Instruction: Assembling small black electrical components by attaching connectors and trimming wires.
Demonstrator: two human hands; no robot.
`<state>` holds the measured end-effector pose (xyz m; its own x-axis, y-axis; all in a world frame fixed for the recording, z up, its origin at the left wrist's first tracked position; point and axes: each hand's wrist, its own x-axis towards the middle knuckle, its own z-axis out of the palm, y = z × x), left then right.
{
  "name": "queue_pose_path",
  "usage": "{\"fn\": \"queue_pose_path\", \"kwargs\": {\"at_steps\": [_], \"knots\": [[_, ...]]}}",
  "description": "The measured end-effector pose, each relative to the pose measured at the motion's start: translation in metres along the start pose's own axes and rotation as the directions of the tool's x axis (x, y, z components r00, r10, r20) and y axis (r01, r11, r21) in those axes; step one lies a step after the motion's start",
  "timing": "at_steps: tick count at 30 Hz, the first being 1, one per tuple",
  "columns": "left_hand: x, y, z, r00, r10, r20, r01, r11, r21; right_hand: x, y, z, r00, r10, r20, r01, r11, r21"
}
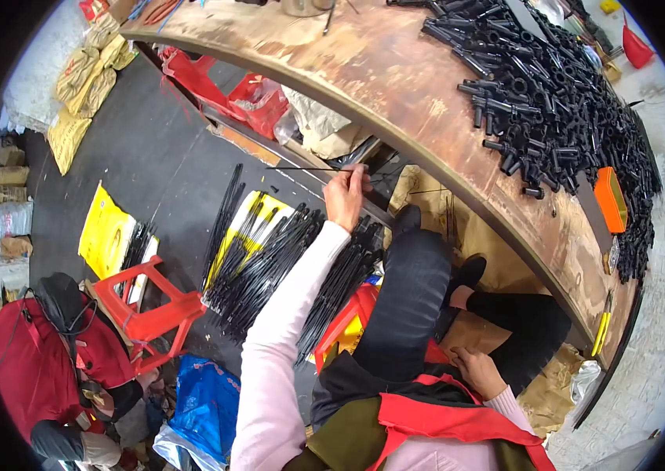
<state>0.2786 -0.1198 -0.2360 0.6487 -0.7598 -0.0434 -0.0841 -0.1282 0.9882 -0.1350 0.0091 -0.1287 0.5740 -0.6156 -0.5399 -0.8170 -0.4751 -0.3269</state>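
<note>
My left hand [346, 196] is stretched out over the floor beside the workbench, fingers pinched round a thin black rod [301, 168] that points to the left. Below that forearm lie piles of similar long black rods [258, 275], some of them on a yellow and white sack [232, 250]. Close to my lap, over the brown patch by my knees, my right hand [477, 371] is curled closed. Whatever its fingers may hold is too small or hidden to make out.
The curved wooden workbench [395, 71] carries a heap of black tubular parts [536, 102], an orange bin [610, 200] and a yellow-handled tool [602, 333]. A red stool [152, 314] stands at the left, near a dark red jacket [30, 353] and a blue bag [203, 400].
</note>
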Motion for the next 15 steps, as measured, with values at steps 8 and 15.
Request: {"fn": "queue_pose_path", "kwargs": {"at_steps": [8, 15], "knots": [[0.071, -0.237, 0.001, 0.744, -0.645, 0.175, 0.439, 0.276, -0.855, 0.012, 0.01, -0.005, 1.0, 0.001, 0.027, -0.002, 0.998, 0.056], [-0.036, -0.275, -0.039, 0.762, -0.548, 0.345, 0.522, 0.204, -0.828, -0.001, 0.018, -0.028, 0.983, -0.019, -0.18, 0.027, 0.999, 0.04]]}}
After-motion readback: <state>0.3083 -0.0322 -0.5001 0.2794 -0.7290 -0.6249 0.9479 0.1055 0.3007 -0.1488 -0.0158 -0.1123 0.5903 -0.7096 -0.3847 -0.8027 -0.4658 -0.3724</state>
